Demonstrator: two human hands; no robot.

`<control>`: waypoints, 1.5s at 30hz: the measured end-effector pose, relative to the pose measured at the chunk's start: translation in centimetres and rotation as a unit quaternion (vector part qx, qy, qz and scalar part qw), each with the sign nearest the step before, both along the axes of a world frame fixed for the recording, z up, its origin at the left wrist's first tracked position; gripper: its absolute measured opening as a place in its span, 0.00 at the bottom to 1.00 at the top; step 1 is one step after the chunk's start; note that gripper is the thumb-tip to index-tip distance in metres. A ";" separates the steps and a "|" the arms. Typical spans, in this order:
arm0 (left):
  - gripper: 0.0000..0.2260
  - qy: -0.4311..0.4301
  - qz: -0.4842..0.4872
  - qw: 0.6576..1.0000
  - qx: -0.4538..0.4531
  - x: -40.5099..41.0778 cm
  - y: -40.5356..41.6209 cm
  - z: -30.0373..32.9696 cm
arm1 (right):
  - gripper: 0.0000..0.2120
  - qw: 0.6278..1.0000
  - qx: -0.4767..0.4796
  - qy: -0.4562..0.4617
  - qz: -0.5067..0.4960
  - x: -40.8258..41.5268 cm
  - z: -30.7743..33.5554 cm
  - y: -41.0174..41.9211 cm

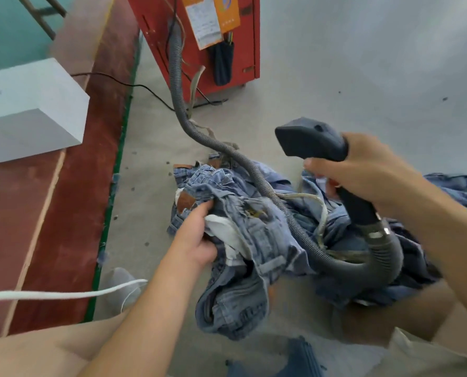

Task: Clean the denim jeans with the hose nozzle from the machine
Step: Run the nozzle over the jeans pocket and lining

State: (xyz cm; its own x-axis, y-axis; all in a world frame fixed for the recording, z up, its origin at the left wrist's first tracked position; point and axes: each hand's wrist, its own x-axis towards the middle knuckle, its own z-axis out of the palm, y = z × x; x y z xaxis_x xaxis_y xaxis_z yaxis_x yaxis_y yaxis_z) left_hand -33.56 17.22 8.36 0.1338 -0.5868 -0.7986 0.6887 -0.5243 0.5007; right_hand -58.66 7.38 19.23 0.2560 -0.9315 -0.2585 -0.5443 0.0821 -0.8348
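The right hand [363, 172] was curled round the neck of the dark hose nozzle [312, 141], holding its flat head raised above the floor, pointing left and far. The left hand [197, 229] reached forward, its fingers gripping the waistband of the crumpled denim jeans [254, 240] on the grey floor [336, 77] between the person's legs. The ribbed hose [243, 170] ran across the jeans to the red machine [227, 50] at the far side.

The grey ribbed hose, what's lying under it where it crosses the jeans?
Under the grey ribbed hose lies the crumpled denim jeans, which the left hand grips, plus a pale cord. The floor beneath the pile is covered and cannot be seen.
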 end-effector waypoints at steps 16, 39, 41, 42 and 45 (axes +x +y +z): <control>0.58 -0.220 -0.237 0.920 0.222 -1.3 6.7 -14.9 | 0.29 0.811 -0.390 0.299 0.317 1.6 -1.9 -2.1; 0.28 -0.026 -0.121 0.992 -0.005 6.4 6.7 -6.9 | 0.11 0.772 -0.263 0.336 0.472 8.3 -7.9 2.5; 0.31 -0.035 -0.127 0.991 0.000 6.5 7.1 -6.7 | 0.12 0.791 -0.247 0.319 0.460 9.2 -7.0 2.5; 0.32 -0.040 -0.125 0.991 0.003 6.5 7.4 -6.6 | 0.13 0.812 -0.236 0.300 0.442 9.5 -6.4 2.3; 0.32 -0.052 -0.103 0.993 -0.014 6.4 7.9 -6.3 | 0.15 0.865 -0.245 0.247 0.362 9.3 -4.6 0.8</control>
